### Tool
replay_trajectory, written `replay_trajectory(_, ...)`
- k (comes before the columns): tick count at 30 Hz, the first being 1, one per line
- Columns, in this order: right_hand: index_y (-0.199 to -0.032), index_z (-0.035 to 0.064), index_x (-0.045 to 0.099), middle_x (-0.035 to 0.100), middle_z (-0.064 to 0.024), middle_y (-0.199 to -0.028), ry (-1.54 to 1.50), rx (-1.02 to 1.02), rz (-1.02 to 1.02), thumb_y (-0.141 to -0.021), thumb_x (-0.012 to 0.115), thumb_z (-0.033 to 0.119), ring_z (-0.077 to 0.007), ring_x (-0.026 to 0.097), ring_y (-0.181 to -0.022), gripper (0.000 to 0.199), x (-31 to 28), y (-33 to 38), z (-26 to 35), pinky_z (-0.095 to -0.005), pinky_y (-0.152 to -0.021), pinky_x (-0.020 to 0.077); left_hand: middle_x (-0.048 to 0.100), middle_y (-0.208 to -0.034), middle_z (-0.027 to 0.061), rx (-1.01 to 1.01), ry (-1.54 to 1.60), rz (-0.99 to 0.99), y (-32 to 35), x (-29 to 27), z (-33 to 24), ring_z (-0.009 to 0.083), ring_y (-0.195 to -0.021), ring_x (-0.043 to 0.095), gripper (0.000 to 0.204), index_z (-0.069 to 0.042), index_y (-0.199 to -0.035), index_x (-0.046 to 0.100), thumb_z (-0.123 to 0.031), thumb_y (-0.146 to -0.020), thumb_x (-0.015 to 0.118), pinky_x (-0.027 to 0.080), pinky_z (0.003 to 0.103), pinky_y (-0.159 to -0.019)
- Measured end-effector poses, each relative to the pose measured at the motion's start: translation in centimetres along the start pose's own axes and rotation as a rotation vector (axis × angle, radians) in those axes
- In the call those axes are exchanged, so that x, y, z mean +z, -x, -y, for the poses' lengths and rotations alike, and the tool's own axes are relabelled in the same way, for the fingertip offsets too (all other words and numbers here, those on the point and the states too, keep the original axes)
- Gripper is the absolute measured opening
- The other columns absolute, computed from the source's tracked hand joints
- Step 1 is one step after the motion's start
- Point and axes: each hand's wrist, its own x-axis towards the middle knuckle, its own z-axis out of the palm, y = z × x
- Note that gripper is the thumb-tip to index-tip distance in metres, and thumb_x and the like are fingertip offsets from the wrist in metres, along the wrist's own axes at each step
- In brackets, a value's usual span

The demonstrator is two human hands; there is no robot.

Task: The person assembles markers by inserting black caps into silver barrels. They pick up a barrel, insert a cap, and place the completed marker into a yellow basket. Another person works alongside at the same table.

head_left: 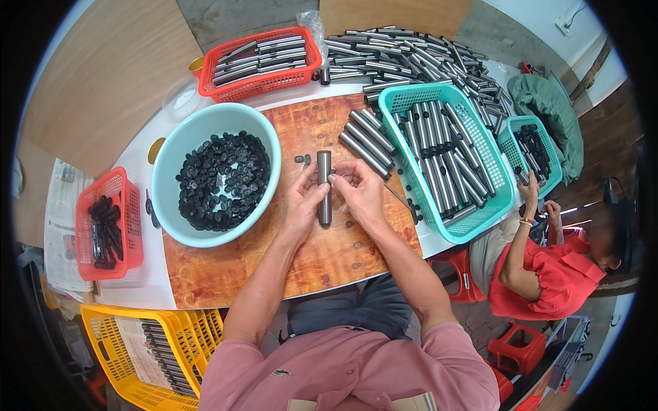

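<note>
Steel tube (324, 195) in work — held in front of the person over the wooden board (370, 264) on the bench (147, 277); can't tell if it touches the board. Progress: my read, mid-cycle on this one. Plenty looks left: big loose tube pile (411, 58) at the back, pale-blue bowl (205, 118) well stocked with black caps (212, 209). Teal basket (496, 161) holds rows of tubes — finished or waiting, can't tell.

Left hand (300, 204): fingers closed around the tube's left side, thumb on top. Right hand (360, 192): thumb and forefinger pinched on what looks like a small dark piece (332, 172), against the tube's right side.
</note>
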Motion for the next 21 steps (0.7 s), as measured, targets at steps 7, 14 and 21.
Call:
replay_trajectory(7,-0.108,-0.0018,0.070,0.072,-0.0130,-0.099,0.362,-0.461,0.102,-0.086,0.070,-0.006,-0.0210,0.072,-0.083,0.023,-2.5,-0.6,2.5,-0.0328,-0.073,0.0594,0.069,-0.112,0.0133,-0.298,0.217,0.112,0.3,0.0,-2.4,0.0153,-0.079,0.066,0.043,0.004,-0.144,0.051,-0.017,-0.106,0.051,0.057,0.026,-0.072)
replay_trajectory(14,-0.105,0.0032,0.071,0.071,-0.0126,-0.101,0.693,-0.716,0.352,-0.076,0.072,-0.007,-0.0310,0.067,-0.094,0.030,-3.9,-0.7,4.1,-0.0400,-0.083,0.0543,0.068,-0.100,0.0108,-0.396,0.170,0.172,0.6,-0.3,-1.7,0.0171,-0.077,0.068,0.036,0.003,-0.135,0.056,-0.018,-0.106,0.052,0.059,0.028,-0.071)
replay_trajectory(21,-0.112,0.0053,0.069,0.073,-0.0078,-0.104,0.841,-0.821,0.423,-0.070,0.077,-0.004,-0.0273,0.066,-0.092,0.043,-4.2,-0.2,4.2,-0.0378,-0.084,0.0545,0.069,-0.095,0.0102,-0.403,0.073,0.236,0.6,-0.5,-1.7,0.0154,-0.074,0.069,0.032,0.002,-0.133,0.056,-0.016,-0.107,0.050,0.059,0.027,-0.071)
